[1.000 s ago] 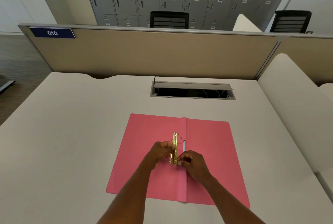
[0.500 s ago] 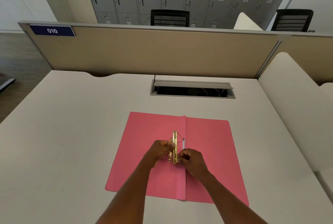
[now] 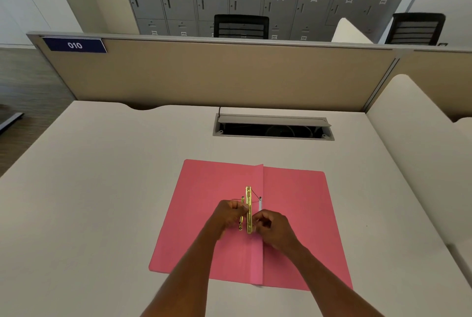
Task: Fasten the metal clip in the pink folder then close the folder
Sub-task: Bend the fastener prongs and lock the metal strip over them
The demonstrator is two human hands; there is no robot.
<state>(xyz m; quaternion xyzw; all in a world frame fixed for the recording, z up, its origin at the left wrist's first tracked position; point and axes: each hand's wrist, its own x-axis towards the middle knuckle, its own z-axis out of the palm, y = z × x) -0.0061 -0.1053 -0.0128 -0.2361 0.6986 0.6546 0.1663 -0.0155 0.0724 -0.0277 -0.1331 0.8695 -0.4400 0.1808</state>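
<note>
The pink folder lies open and flat on the white desk, its spine fold running toward me. A gold metal clip stands just left of the spine, its long bar pointing away from me. My left hand pinches the clip from the left side. My right hand pinches its near end from the right. A thin prong sticks out from the bar toward the spine. The near end of the clip is partly hidden by my fingers.
A cable hatch with its lid raised sits in the desk beyond the folder. A beige partition with a blue "010" label closes the far edge. A white divider stands at the right. Lockers and two black chairs are behind.
The hands stay on the clip with only small finger shifts. The view has tilted slightly, so the folder sits a little higher in frame.
</note>
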